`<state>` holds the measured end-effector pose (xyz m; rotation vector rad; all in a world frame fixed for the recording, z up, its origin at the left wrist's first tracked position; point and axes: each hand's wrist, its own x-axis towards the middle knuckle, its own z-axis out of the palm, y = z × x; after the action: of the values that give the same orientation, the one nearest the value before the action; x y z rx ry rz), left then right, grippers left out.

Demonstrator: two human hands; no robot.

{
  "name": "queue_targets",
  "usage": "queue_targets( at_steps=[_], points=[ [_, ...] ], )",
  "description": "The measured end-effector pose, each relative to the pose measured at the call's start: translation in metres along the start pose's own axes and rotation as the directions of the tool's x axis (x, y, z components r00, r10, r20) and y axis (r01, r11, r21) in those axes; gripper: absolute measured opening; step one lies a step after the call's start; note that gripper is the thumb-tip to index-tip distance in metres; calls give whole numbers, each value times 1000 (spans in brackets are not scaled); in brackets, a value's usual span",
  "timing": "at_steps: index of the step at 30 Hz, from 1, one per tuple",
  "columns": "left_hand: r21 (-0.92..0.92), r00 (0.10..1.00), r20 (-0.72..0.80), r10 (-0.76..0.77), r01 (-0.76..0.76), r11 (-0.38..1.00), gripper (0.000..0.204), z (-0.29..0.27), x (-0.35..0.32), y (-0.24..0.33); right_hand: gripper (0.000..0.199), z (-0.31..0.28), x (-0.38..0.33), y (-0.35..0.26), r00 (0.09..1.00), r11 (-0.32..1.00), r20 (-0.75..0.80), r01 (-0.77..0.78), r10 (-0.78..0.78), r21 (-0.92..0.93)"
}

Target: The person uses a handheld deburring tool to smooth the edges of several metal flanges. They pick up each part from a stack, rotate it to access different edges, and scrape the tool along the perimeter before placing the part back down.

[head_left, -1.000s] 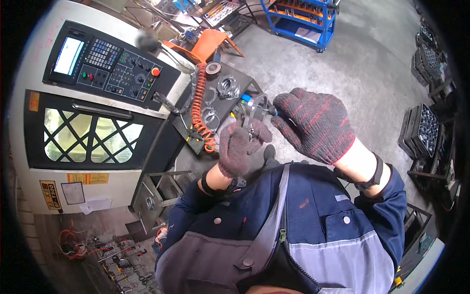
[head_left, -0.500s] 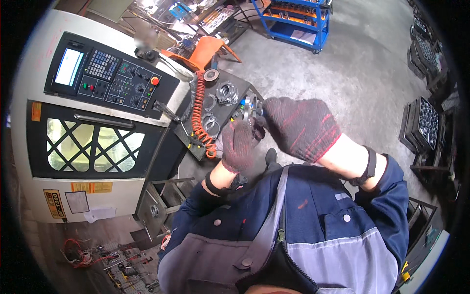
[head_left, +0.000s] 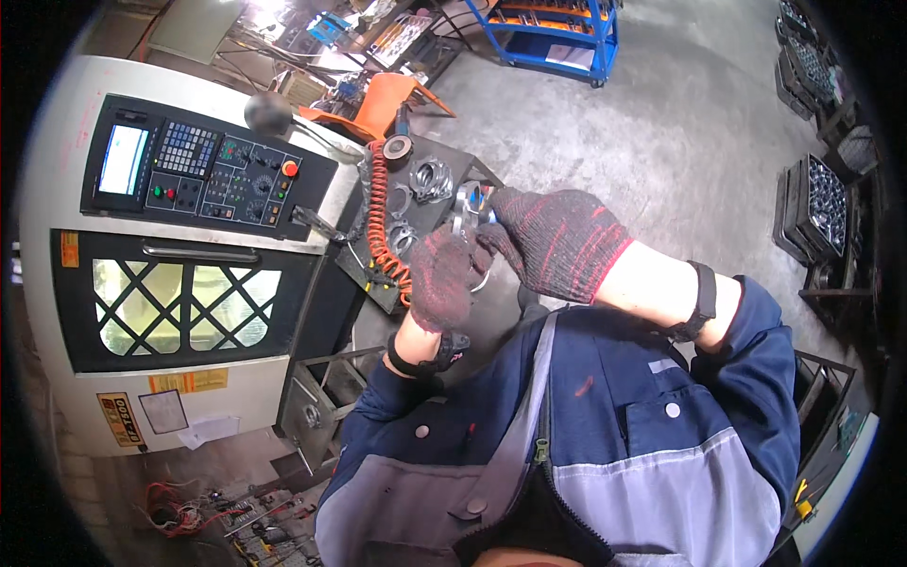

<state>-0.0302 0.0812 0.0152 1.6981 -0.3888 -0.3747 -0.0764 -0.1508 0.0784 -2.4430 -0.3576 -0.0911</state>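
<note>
Just above centre frame, both gloved hands met over a metal ring part; the left hand gripped it from below, the right hand closed on its upper right, above the dark tray

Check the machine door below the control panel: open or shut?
Shut. The door with its lattice window fills its frame below the control panel, handle bar level, no gap showing.

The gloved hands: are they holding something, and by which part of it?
Both hold one round silver metal ring part. The left hand has its grip on the lower rim; the right hand closes on its upper right edge.
</note>
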Motion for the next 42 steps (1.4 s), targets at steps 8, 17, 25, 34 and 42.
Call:
queue_targets(
  at_steps=[8, 17, 25, 34, 42],
  points=[
    [443, 998, 54, 43, -63, 895, 15, 6, 3, 11, 28, -13, 4, 15, 999, 999, -45, -12, 11, -36],
    [365, 1000, 19, 16, -22, 931, 15, 17, 4, 40, 31, 0, -3, 5, 994, 996, 94, -66, 60, 61],
    [523, 930, 233, 283, -365, 770, 11, 4, 2, 23, 36, -16, 1, 12, 988, 994, 114, -110, 108, 14],
    [-762, 945, 271, 183, 94, 640, 55, 8, 0, 12, 37, -7, -21, 20, 994, 978, 34, -108, 104, 181],
    [-753, 933, 256, 252, 29, 657, 59, 16, -3, 37, 28, -5, -42, 24, 973, 959, 95, -225, 211, 173]
  ],
)
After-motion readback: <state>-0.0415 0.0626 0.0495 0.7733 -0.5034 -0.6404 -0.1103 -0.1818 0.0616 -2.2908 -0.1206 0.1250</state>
